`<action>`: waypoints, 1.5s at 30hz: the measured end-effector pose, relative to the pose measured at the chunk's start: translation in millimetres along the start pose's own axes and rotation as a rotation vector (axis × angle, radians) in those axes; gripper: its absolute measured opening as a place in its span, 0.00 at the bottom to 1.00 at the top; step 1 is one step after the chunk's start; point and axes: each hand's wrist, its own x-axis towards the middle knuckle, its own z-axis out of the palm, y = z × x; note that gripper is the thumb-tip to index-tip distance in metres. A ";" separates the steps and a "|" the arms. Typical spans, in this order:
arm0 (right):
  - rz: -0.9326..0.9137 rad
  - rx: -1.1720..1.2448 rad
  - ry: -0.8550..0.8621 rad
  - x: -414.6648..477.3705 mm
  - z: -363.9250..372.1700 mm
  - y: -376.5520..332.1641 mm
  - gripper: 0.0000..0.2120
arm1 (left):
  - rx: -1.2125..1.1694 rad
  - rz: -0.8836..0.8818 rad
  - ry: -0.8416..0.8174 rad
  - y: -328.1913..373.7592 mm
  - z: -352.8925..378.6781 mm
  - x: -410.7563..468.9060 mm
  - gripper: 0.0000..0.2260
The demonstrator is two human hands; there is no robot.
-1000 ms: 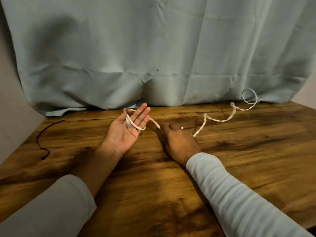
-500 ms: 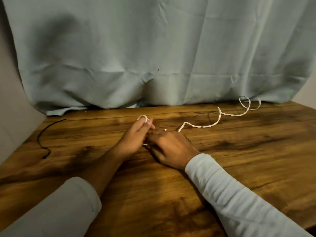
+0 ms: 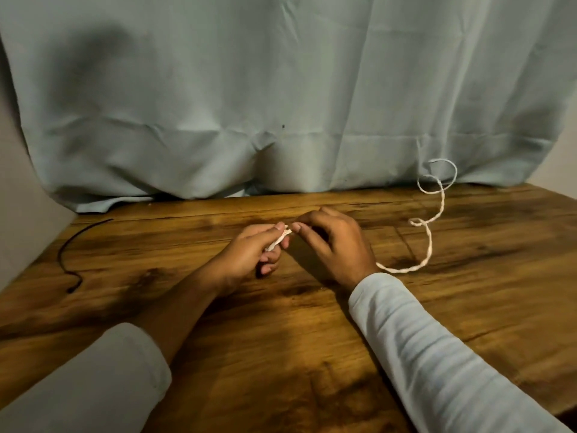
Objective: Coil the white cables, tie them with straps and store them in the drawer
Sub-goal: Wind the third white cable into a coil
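- The white cable (image 3: 431,245) is held at one end as a small bundle of turns in the left hand (image 3: 246,257), just above the tabletop (image 3: 281,354). The rest is passed under the right hand (image 3: 334,242) and laid in loose curves out to the far right.
- The left grip is pinched on the bundle between the thumb and curled fingers. The turns could be spilled if this pinch is eased while another turn is being laid, since little of the bundle is enclosed.
- The right grip appears to be pinched on the cable just beside the bundle, thumb tip almost touching the left thumb. If slack is pulled in too sharply, turns could be dragged out of the left grip.
- A small kinked loop is seen partway along the trailing length. It could be drawn tight into a knot as the slack is taken up, and the coil would then be left lumpy.
- The far loop is rested against the hem of the pale curtain (image 3: 281,89). It could be caught in the folds, and the cloth tugged forward.
- A thin black cord (image 3: 72,240) is laid well apart at the left edge; whether it is a strap cannot be told. One hand would have to be freed to reach it, and the coil might spring open.
- No drawer is shown.
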 end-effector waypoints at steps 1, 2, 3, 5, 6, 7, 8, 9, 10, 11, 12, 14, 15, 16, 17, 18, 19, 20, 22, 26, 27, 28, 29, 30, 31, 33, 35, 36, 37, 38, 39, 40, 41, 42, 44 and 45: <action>0.002 0.012 0.010 -0.7 0.4 0.7 0.11 | -0.070 -0.023 -0.030 1.4 0.6 -1.0 0.15; 0.000 0.021 0.019 -0.6 0.3 0.6 0.11 | -0.143 -0.043 -0.055 2.7 0.9 -1.6 0.15; 0.001 0.030 0.026 -0.5 0.1 -0.2 0.11 | -0.219 -0.056 -0.084 3.6 0.9 -2.7 0.14; 0.026 0.080 0.012 -1.0 1.6 -3.2 0.13 | -0.375 -0.085 -0.129 5.4 0.9 -4.1 0.14; 0.045 0.129 -0.016 -1.9 3.3 -5.9 0.14 | -0.460 -0.099 -0.138 6.1 0.9 -4.3 0.14; 0.078 0.196 -0.056 -2.8 5.4 -7.8 0.15 | -0.538 -0.110 -0.139 6.3 0.9 -4.5 0.14; 0.130 0.287 -0.104 -3.2 7.2 -10.2 0.15 | -0.598 -0.116 -0.135 5.7 0.2 -4.4 0.14; 0.205 0.401 -0.148 -3.9 9.3 -12.5 0.15 | -0.643 -0.121 -0.136 5.0 -0.2 -4.1 0.14; 0.286 0.519 -0.173 -4.4 11.4 -14.0 0.14 | -0.673 -0.125 -0.141 4.1 -0.6 -4.1 0.14; 0.350 0.615 -0.176 -5.0 12.7 -15.4 0.13 | -0.694 -0.128 -0.145 3.3 -0.9 -3.7 0.14; 0.392 0.674 -0.170 -5.1 13.8 -15.4 0.13 | -0.706 -0.132 -0.145 2.6 -1.0 -3.3 0.14; 0.429 0.731 -0.163 -2.8 15.7 -13.8 0.14 | -0.720 -0.137 -0.137 2.2 -0.1 -2.8 0.14; 0.427 0.735 -0.159 -1.0 16.6 -12.8 0.15 | -0.718 -0.141 -0.128 2.3 0.7 -2.5 0.14; 0.412 0.730 -0.161 -0.4 18.2 -12.0 0.16 | -0.708 -0.148 -0.113 2.3 1.9 -1.8 0.16; 0.404 0.718 -0.160 -0.2 19.0 -11.2 0.16 | -0.692 -0.153 -0.101 2.2 2.9 -1.2 0.17; 0.406 0.719 -0.158 -0.5 18.9 -10.3 0.16 | -0.678 -0.158 -0.094 2.4 4.1 -0.7 0.18; 0.415 0.714 -0.158 -1.4 18.3 -9.9 0.16 | -0.670 -0.161 -0.092 2.9 5.0 -0.3 0.18; 0.421 0.696 -0.164 -2.0 17.0 -9.8 0.16 | -0.670 -0.160 -0.090 3.5 5.6 -0.4 0.18; 0.381 0.606 -0.187 -3.3 13.9 -11.9 0.11 | -0.669 -0.147 -0.074 4.6 5.4 -0.4 0.16; 0.203 0.207 -0.244 -5.0 13.4 -12.2 0.12 | -0.631 -0.131 -0.042 2.5 4.7 1.9 0.17; 0.179 0.091 -0.252 -3.7 13.0 -13.7 0.12 | -0.622 -0.129 -0.039 2.0 4.6 2.5 0.18; 0.162 -0.002 -0.256 -2.5 11.9 -16.6 0.11 | -0.615 -0.128 -0.035 1.8 4.7 3.0 0.19; 0.146 -0.068 -0.255 -1.6 11.1 -19.9 0.09 | -0.610 -0.128 -0.032 2.0 4.9 2.9 0.20; 0.135 -0.104 -0.250 -0.7 10.6 -23.3 0.06 | -0.604 -0.128 -0.030 2.6 5.5 2.4 0.20; 0.135 -0.121 -0.248 -0.6 10.3 -26.2 0.05 | -0.597 -0.128 -0.028 2.8 5.8 1.8 0.21; 0.141 -0.147 -0.249 -1.6 10.7 -29.3 0.06 | -0.576 -0.128 -0.027 3.3 6.0 0.4 0.21; 0.139 -0.155 -0.255 -3.7 12.1 -29.2 0.08 | -0.550 -0.128 -0.025 3.8 5.6 -1.1 0.21; 0.144 -0.146 -0.262 -4.2 12.0 -29.3 0.08 | -0.535 -0.124 -0.025 4.4 5.7 -1.8 0.21; 0.151 -0.137 -0.266 -4.5 11.9 -29.4 0.09 | -0.519 -0.119 -0.023 4.7 6.0 -2.3 0.21; 0.152 -0.140 -0.263 -4.7 12.0 -28.4 0.10 | -0.508 -0.115 -0.021 5.1 6.8 -2.3 0.20; 0.146 -0.153 -0.256 -4.4 12.0 -27.2 0.11 | -0.502 -0.108 -0.015 4.5 6.8 -2.0 0.20; 0.138 -0.169 -0.251 -3.9 12.0 -25.6 0.11 | -0.499 -0.099 -0.010 3.8 6.9 -1.5 0.19; 0.139 -0.188 -0.249 -3.4 11.3 -24.0 0.12 | -0.496 -0.092 -0.005 3.0 6.7 -0.4 0.18; 0.144 -0.207 -0.250 -2.6 10.7 -21.7 0.13 | -0.489 -0.088 0.000 2.4 6.5 0.8 0.17; 0.156 -0.245 -0.264 -1.0 9.5 -16.6 0.13 | -0.456 -0.088 0.016 2.4 5.1 2.5 0.17; 0.160 -0.259 -0.274 -0.5 8.7 -14.7 0.13 | -0.442 -0.093 0.027 2.5 4.0 3.2 0.17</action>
